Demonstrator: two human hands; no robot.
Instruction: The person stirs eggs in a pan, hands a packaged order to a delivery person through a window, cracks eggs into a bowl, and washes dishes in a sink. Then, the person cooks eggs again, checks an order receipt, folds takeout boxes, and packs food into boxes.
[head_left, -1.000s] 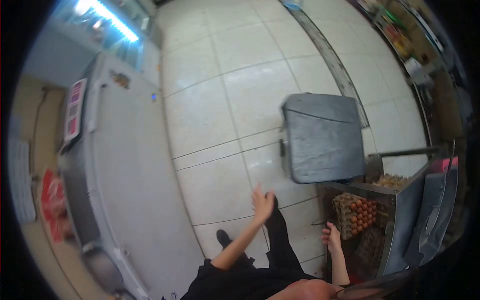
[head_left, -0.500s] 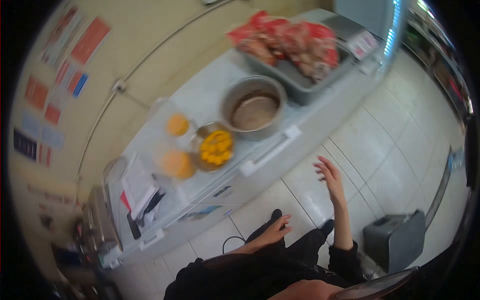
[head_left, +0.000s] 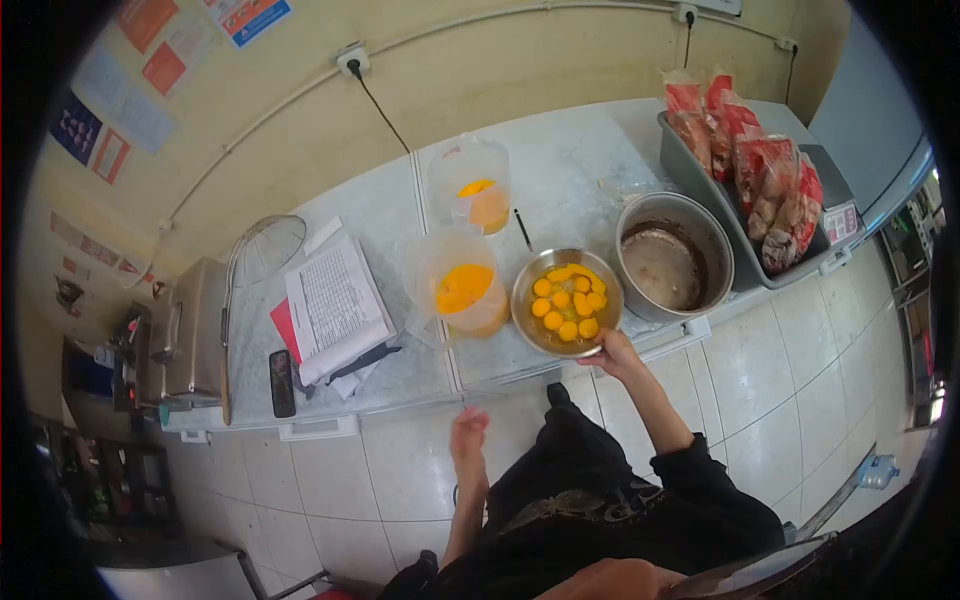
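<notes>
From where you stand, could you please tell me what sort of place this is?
Probably a commercial kitchen: a metal bowl of cracked eggs, a deep pot and a tray of filled bags.

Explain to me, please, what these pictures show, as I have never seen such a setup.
There is no machine here, just a person working bare-handed. One camera, worn on the head, looks forward and down. The right hand grips the rim of a metal bowl of egg yolks; the left hand, blurred, holds nothing that I can make out. On the white surface stand two jugs of something orange, a pot and a grey tray of plastic bags, with papers lying further left.
</notes>
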